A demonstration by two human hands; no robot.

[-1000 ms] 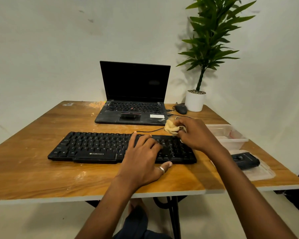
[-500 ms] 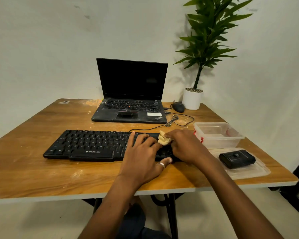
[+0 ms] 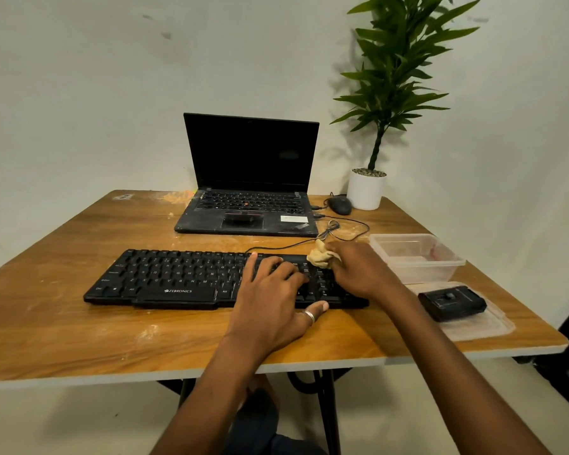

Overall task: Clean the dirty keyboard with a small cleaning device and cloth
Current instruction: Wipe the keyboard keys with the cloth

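Note:
A black keyboard (image 3: 178, 279) lies across the middle of the wooden table (image 3: 63, 323). My left hand (image 3: 273, 300) rests on its right half, fingers spread over the keys, thumb at the front edge. My right hand (image 3: 362, 270) grips a crumpled yellowish cloth (image 3: 319, 256) and presses it on the keys at the keyboard's far right end. A small black cleaning device (image 3: 452, 303) lies on a clear plastic lid (image 3: 486, 326) to the right of the keyboard.
An open black laptop (image 3: 248, 205) stands behind the keyboard, with a black mouse (image 3: 340, 204) and a white potted plant (image 3: 366, 190) to its right. A clear plastic tub (image 3: 414, 257) sits by my right hand. A cable (image 3: 345, 229) loops near the cloth.
My right hand swept the cloth from the keyboard's back edge toward me over the right keys, then back up to the far right. My left hand stayed on the keyboard.

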